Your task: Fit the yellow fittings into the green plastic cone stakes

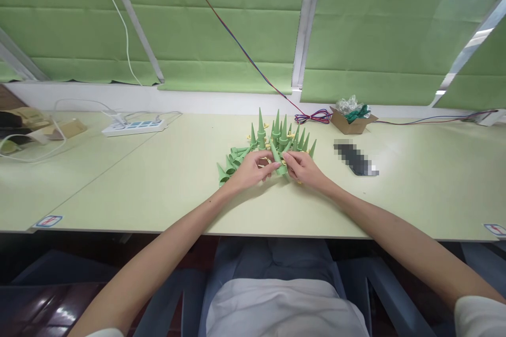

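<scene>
Pale table [158, 189] spans the view. On it, at centre and just beyond the hands, stands a cluster of green cones [261, 139]; several point upright, while those on the left lie or lean. A small cardboard box [353, 125] sits far right.

Left hand [253, 169]: thumb and fingers closed on a single green cone [275, 154], gripped at the near end of the cluster. Right hand [304, 167]: fingers bent, tips just beside the cone's right flank; cannot tell whether they pinch it or another piece.

Key relation: the cone lies between the two sets of fingertips, both about equally near. Its long axis runs near to far, wide end near, tip far and slightly left. Small yellow pieces [291, 135] show among the cluster.
</scene>
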Motion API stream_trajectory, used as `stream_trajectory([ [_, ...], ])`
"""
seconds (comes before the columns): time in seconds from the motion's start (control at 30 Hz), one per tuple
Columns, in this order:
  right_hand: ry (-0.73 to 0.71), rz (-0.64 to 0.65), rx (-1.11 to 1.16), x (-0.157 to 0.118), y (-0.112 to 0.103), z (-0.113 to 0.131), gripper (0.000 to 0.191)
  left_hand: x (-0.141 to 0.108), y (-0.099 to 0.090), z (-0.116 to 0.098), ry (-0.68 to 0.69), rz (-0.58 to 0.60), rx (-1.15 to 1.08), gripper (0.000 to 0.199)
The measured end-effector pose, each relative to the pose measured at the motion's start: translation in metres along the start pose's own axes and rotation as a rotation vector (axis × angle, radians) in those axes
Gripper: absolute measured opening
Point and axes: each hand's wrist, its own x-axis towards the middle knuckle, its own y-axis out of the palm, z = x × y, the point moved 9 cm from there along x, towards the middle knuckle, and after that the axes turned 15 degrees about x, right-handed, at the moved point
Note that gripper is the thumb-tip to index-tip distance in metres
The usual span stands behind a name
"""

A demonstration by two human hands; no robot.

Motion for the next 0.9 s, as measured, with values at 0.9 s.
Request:
stream_trajectory([
  [0.9,-0.043,-0.185,0.066,0.001,-0.015,-0.007,0.050,0.003,-0.012,0.007,-0.094,-0.147,0.053,0.035],
])
